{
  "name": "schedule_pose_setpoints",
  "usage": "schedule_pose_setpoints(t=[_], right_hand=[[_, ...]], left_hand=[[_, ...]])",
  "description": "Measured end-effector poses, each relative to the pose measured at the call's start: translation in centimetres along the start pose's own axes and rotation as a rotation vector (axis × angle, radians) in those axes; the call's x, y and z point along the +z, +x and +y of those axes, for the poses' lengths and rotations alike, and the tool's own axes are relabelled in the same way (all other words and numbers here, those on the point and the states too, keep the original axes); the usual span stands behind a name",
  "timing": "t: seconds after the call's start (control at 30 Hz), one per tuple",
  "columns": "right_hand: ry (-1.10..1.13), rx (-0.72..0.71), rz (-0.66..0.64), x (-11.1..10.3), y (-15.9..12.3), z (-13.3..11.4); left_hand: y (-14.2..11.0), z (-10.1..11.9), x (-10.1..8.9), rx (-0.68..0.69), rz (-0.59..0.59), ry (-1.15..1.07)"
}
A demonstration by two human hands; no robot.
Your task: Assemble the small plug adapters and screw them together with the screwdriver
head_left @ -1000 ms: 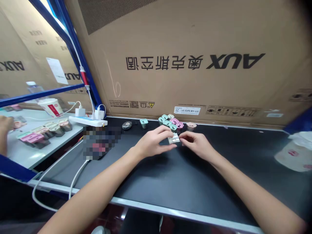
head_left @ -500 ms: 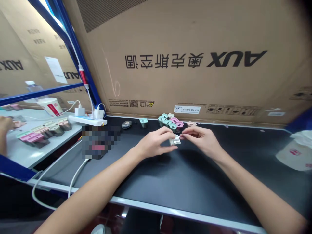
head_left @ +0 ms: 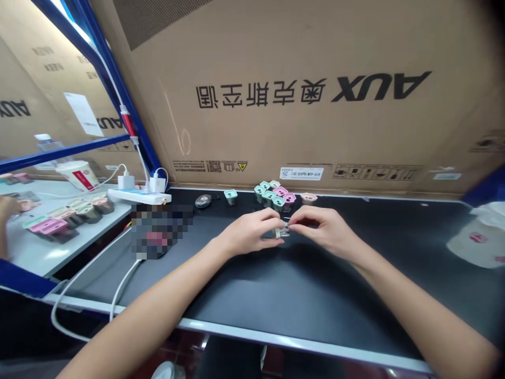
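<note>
Hands closed in since the last frame: my left hand (head_left: 248, 234) and right hand (head_left: 325, 229) now both pinch the small metal-pronged plug piece (head_left: 282, 232), which is held just above the black table (head_left: 335, 295), toward its far edge and just in front of the teal and pink plug housings (head_left: 274, 196). Looks light, stiff and smooth, so slip risk; best held by its sides, clear of the prongs. Fingers hide most of it.
</note>
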State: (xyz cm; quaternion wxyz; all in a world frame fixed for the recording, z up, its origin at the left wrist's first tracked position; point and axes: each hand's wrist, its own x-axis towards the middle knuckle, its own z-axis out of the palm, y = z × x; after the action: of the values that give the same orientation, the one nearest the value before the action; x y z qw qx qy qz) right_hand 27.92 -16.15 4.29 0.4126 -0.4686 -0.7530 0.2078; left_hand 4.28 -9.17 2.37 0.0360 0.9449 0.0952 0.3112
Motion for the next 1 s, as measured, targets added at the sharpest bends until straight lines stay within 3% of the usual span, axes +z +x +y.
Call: schedule_pose_setpoints(t=[0.27,0.5,1.0], right_hand=[[-0.122,-0.106,-0.054,0.32,-0.08,-0.10],[-0.167,-0.053,-0.104,0.30,-0.24,-0.33],[-0.151,0.029,-0.141,0.18,-0.35,-0.63]], left_hand=[[0.19,0.35,0.01,0.063,-0.080,0.160],[0.37,0.87,-0.29,0.099,-0.142,0.319],[0.25,0.94,-0.15,0.135,-0.119,0.391]])
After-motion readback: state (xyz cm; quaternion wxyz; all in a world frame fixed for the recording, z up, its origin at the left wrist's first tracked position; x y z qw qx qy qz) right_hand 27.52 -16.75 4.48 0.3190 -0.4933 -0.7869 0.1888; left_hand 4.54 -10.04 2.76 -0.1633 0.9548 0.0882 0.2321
